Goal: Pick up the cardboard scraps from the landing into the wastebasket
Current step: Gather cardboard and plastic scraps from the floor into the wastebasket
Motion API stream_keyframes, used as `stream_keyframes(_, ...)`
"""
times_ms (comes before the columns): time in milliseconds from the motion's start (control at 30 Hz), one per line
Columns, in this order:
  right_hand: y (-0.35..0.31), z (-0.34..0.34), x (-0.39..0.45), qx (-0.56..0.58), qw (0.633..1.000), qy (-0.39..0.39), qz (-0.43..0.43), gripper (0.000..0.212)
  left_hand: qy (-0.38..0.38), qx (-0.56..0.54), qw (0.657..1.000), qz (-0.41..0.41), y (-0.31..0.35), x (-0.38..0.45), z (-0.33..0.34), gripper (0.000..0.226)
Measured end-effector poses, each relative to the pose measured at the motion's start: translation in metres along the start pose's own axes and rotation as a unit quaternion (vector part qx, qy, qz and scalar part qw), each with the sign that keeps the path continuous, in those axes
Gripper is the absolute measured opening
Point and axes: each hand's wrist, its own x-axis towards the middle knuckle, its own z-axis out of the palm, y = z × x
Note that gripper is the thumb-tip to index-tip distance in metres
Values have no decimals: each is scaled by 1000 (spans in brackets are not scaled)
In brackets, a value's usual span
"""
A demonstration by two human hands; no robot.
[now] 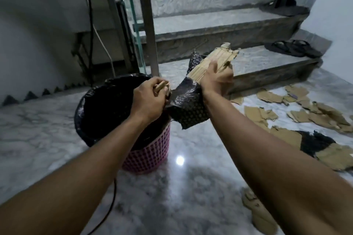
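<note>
Holding a bundle [214, 63] of cardboard and black dotted sheet, the right hand [216, 77] has its fingers closed around the bundle's middle, above and just right of the wastebasket [150, 155]. The left hand [150, 99] is over the basket's black liner [99, 105], fingers closed on a small scrap [161, 87]. Most scraps [305, 112] lie on the marble landing [57, 129] to the right, below the stairs [210, 23]; one crumpled piece [257, 210] lies near the right forearm. Cardboard here appears light, torn and fairly stiff, likely to bend rather than break; the black sheet looks limp and may slip from a loose grip. Take flat pieces at an edge or stack several and pinch across the middle. Gather limp sheet together with a stiff piece to keep it from trailing outside the rim.
</note>
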Motion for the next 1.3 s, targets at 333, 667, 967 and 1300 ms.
stream_keyframes(333, 32, 108, -130, -135, 953, -268, -50, 39, -191, 230, 941, -158, -108, -28, -86, 33)
stream_keyframes(667, 5, 108, -104, -82, 951, -279, -107, 30, 78, 322, 929, -163, -128, -50, -125, 50)
stream_keyframes(967, 17, 65, -60, -49, 984, -130, 112, 24, 12, 156, 941, -301, -140, -60, -120, 85)
stream_keyframes(1300, 12, 33, -62, -25, 985, -12, 169, 37, -47, 123, 959, -249, -114, -67, -94, 84)
